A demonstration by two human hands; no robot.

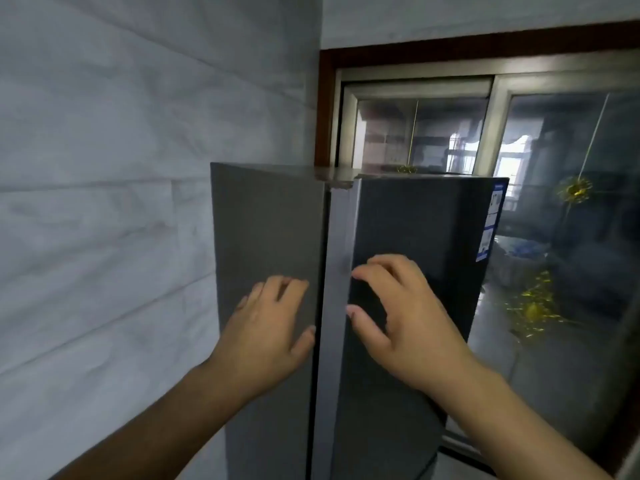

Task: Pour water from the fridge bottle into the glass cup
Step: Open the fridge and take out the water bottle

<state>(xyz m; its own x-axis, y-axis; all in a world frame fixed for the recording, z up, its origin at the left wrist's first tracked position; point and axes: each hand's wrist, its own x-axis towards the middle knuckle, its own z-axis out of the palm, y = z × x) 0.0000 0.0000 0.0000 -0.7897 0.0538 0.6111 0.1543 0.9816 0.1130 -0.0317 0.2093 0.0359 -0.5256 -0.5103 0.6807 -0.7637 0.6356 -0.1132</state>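
A tall dark grey fridge (270, 220) stands in front of me with its door (415, 230) closed. My left hand (270, 327) lies flat on the fridge's grey side panel, fingers spread a little, holding nothing. My right hand (398, 313) is at the door's left edge, fingers curled and thumb apart, fingertips at the silver edge strip (337, 258). No bottle or glass cup is in view.
A pale marbled tile wall (104, 202) fills the left. Behind and right of the fridge is a brown-framed sliding glass door (554, 150) with yellow stickers. A blue label (490, 223) runs down the fridge door's right edge.
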